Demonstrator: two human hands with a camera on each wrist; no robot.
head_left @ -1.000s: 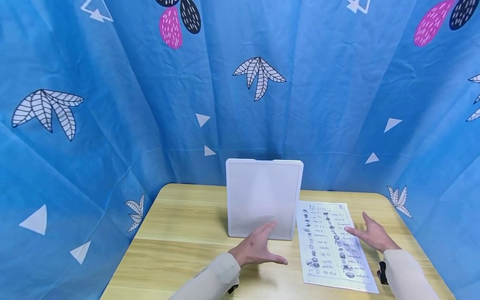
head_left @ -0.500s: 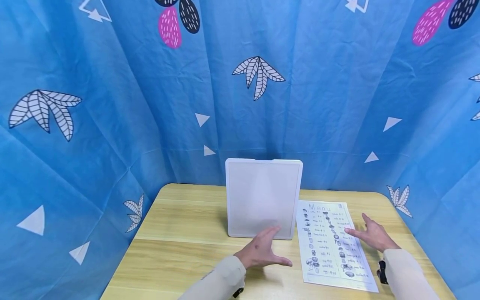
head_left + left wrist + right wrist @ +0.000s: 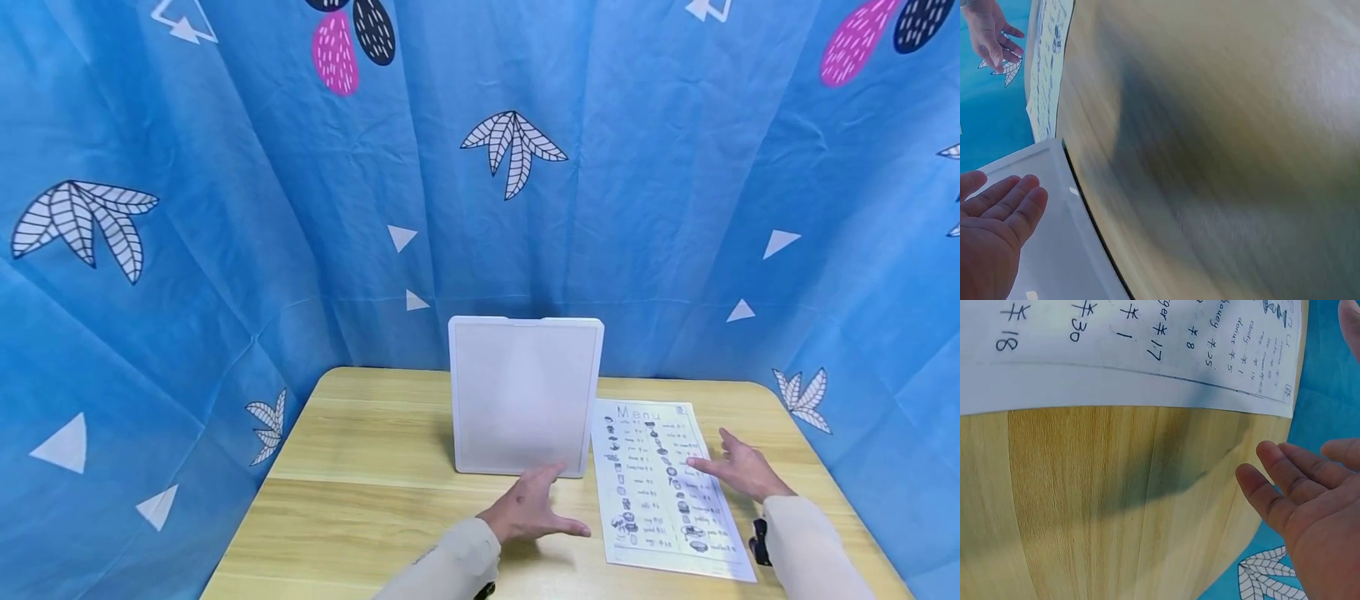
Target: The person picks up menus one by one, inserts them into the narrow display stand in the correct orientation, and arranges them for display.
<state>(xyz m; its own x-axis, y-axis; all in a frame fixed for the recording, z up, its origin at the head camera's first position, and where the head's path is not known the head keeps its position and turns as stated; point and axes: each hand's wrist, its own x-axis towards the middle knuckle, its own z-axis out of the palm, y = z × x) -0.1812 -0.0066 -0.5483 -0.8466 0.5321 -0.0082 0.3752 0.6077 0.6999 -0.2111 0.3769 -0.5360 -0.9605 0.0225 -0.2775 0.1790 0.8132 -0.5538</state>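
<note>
A white rectangular board (image 3: 525,392) with a raised rim stands upright near the back of the table. My left hand (image 3: 528,507) hovers just in front of its lower edge, thumb spread from the fingers, holding nothing. In the left wrist view the fingers of that hand (image 3: 997,231) look relaxed before the board (image 3: 1054,244). To the right lies a printed sheet headed "Menu" (image 3: 652,492), with small drawings and prices. Above its right edge my right hand (image 3: 742,471) hangs with spread fingers and grips nothing; the right wrist view shows its palm (image 3: 1329,531) beside the menu sheet (image 3: 1104,375).
A light wood table (image 3: 352,500) carries both things. Blue patterned curtain (image 3: 517,242) hangs behind the table and along both sides. Dark wrist straps (image 3: 759,542) show at the cuffs of the pale sleeves.
My left hand has drifted slightly to the right and down in front of the board. The right hand stays nearly still, and the board and menu sheet have not moved.
</note>
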